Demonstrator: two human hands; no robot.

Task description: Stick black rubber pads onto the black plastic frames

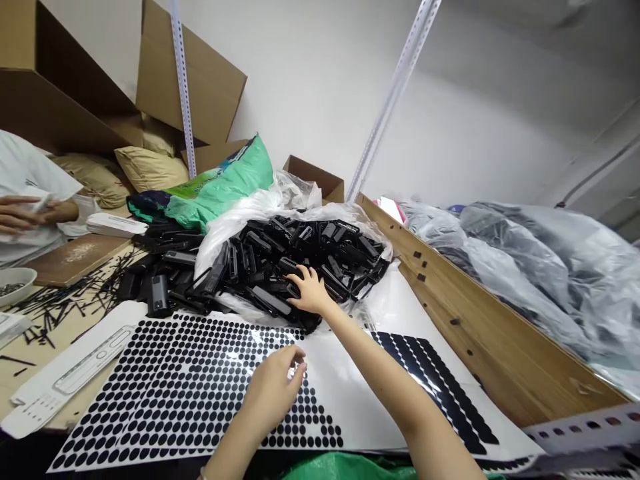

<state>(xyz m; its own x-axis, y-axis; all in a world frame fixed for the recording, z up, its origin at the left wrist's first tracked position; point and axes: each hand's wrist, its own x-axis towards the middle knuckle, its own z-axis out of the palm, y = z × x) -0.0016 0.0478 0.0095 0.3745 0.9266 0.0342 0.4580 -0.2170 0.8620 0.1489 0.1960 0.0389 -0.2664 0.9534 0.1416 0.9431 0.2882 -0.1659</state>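
My right hand reaches over a heap of black plastic pieces with its fingers spread. Its fingertips are at the near side of the heap, and no piece is in its grip. The pieces are long and dark, some with grey faces, and spill out of a white plastic bag. Closer to me, my left hand hovers over a white sheet of round black stickers. Its thumb and forefinger are bent with a gap between them, and nothing shows in it; its other fingers are mostly hidden.
A sheet of long black strips lies at right beside a wooden board. A flat white carton, thin black sticks and a white bowl are at left. Another person's hands are at far left.
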